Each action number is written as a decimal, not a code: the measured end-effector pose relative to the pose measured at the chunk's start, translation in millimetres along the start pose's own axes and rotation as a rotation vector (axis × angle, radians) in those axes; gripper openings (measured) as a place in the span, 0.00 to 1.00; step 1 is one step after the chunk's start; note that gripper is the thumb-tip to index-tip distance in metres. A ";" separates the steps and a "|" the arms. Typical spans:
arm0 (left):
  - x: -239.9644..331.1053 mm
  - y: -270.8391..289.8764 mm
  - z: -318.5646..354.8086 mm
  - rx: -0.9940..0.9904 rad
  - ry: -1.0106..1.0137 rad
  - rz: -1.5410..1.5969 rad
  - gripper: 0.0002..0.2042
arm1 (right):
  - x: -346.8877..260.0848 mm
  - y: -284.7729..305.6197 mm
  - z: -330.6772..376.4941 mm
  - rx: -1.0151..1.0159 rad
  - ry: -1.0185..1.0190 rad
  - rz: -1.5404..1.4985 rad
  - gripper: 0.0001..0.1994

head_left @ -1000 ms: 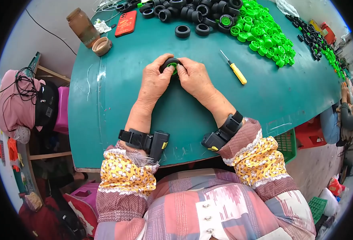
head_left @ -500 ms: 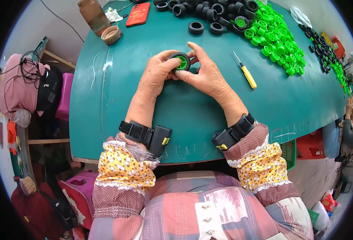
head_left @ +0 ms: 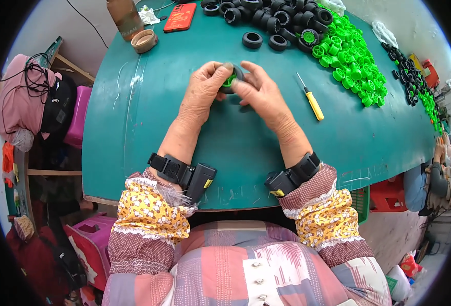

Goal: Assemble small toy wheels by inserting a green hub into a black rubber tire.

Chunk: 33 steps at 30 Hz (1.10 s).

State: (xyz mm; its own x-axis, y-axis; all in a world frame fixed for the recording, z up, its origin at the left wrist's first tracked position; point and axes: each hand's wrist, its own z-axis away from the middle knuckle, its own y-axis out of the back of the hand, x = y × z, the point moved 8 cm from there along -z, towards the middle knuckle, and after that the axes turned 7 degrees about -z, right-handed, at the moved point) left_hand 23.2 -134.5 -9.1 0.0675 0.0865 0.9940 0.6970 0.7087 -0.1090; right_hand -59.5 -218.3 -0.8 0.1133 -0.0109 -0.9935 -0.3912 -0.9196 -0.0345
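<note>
A small toy wheel, a black tyre around a green hub [head_left: 229, 80], is held up over the green table between both hands. My left hand [head_left: 201, 94] is closed on its left side, the thumb lying across the tyre. From the right, my right hand [head_left: 266, 97] has its thumb pressed against the wheel's lower right, its fingers behind and slightly smeared by motion. Part of the hub is covered by the thumbs. To the right of my right hand lies a yellow-handled screwdriver [head_left: 314, 104], its shaft pointing away from me.
A heap of black tyres [head_left: 258, 15] adjoins a pile of green hubs [head_left: 357, 66] at the back right. Two loose tyres sit in front, one of them a plain black tyre [head_left: 252, 40]. A red phone [head_left: 180, 18], brown bottle [head_left: 125, 20] and round lid [head_left: 144, 41] stand back left.
The wheel has tilted, so its green face shows less. My right fingers have shifted, and the right thumb has moved up onto the wheel. The whole view has shifted slightly.
</note>
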 end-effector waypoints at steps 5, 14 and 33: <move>15.5 -5.7 3.5 0.070 -0.289 -0.212 0.13 | 17.3 -8.7 2.6 -0.096 -0.174 -0.062 0.23; 23.5 -2.0 6.2 0.186 -0.403 -0.492 0.17 | 9.6 -11.7 7.1 0.122 -0.090 0.019 0.24; 38.9 -6.0 20.5 0.254 -0.528 -0.645 0.15 | 18.6 -20.9 11.5 0.093 -0.242 -0.469 0.20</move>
State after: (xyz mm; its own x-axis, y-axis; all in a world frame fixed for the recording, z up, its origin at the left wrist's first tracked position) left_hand 7.0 -121.1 30.0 -0.6692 -0.1167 0.7338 0.3010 0.8604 0.4113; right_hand -59.7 -194.7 -19.8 0.0858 0.4936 -0.8655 -0.4298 -0.7653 -0.4791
